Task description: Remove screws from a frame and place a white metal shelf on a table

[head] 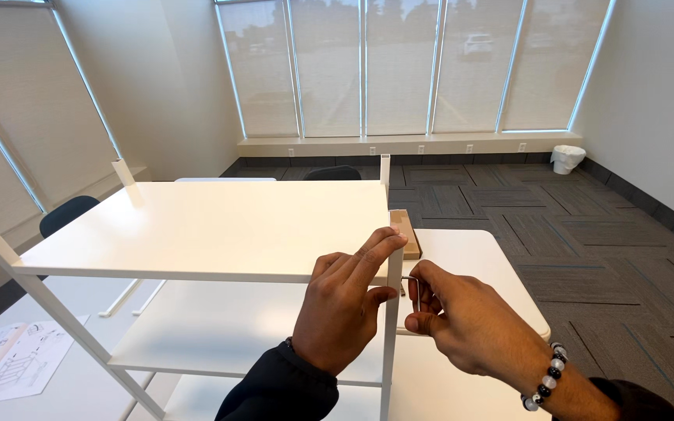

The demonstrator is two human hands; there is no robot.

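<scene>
I am steadying a white shelving unit (204,226) that is standing on a white table (477,257), near its right edge. My left hand (345,308) is gripping the unit at its front right corner, fingers curled over the top shelf's edge and thumb pressing on the upright post (391,343). My right hand (450,323) is closing around a small bent metal key (409,282), pinching it between thumb and fingertips, with its tip meeting the post just under the top shelf.

I am judging the unit to be painted sheet metal and square tubing: stiff, smooth, fairly slippery, light for its bulk and prone to wobble, so holding it at the corner where shelf and post meet seems best. The key is thin, hard and easy to drop; its long arm gives the firmest grip.

A small brown cardboard box (406,230) is lying behind the post. A printed instruction sheet (17,362) is lying near the table's left edge.
</scene>
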